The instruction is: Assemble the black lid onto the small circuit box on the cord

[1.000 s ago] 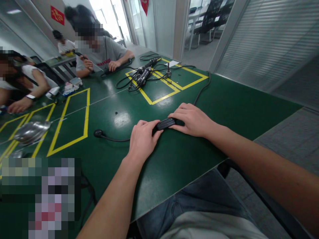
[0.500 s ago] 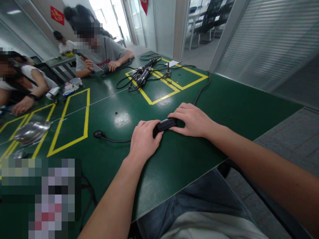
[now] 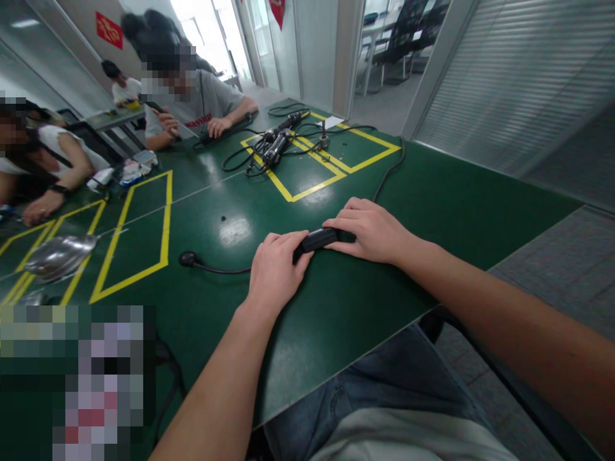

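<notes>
Both of my hands hold a black oblong device (image 3: pixel 321 239) low over the green table (image 3: pixel 336 333). My left hand (image 3: pixel 277 267) grips its left end between thumb and fingers. At the right end, my right hand (image 3: pixel 369 230) pinches it, with the fingers over the top and the thumb underneath. A thin black stalk (image 3: pixel 221 269) with a rounded tip (image 3: pixel 188 258) runs out on the left from beneath my left hand. Beyond my right hand a black cable (image 3: pixel 391 169) trails toward the far side. My fingers hide both ends of the device.
Black cylindrical tools with cables (image 3: pixel 278 144) lie inside yellow tape markings (image 3: pixel 317 190). Beside them stands a small metal part (image 3: pixel 323 137). A shiny metal dish (image 3: pixel 60 256) sits at the left. A co-worker in a grey shirt (image 3: pixel 211 105) holds a tool across the table.
My hands and the black device stay almost in place. The whole view has shifted very slightly.
</notes>
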`<state>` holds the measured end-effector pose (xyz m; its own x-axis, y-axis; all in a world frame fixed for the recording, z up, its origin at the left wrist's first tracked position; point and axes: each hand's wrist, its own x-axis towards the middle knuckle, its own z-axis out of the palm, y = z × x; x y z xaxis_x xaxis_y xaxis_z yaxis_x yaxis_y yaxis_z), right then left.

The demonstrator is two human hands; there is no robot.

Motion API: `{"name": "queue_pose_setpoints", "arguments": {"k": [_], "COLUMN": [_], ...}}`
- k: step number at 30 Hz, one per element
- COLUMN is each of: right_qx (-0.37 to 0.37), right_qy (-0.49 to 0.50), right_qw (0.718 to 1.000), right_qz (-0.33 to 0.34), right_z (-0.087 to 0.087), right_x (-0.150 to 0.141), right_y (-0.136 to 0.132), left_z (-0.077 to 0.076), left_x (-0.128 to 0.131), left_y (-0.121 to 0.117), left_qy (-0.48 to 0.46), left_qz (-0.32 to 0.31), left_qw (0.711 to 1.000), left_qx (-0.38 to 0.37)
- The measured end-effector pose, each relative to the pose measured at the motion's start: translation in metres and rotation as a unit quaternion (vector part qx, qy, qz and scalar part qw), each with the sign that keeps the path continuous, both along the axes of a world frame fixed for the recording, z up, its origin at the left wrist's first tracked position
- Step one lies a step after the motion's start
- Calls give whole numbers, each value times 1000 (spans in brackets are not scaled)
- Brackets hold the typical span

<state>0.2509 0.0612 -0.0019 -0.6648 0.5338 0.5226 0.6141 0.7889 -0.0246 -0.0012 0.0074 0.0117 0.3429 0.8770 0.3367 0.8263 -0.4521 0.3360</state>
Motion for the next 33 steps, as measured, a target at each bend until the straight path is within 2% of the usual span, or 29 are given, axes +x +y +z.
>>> {"name": "queue_pose_setpoints", "arguments": {"k": [17,33], "right_qx": [-4,-17], "right_qy": [15,17], "right_qw": [1000,1000], "right_qz": [2,-12], "right_z": [-3,-1], "right_x": [1,-2], "right_y": [1,-2], "left_z": [0,-1], "left_x": [-1,1], "left_y": [0,-1], "left_qy": [5,-7], "left_qz": [-17,-5], "left_qw": [1000,1000], "left_qx": [9,-1]}}
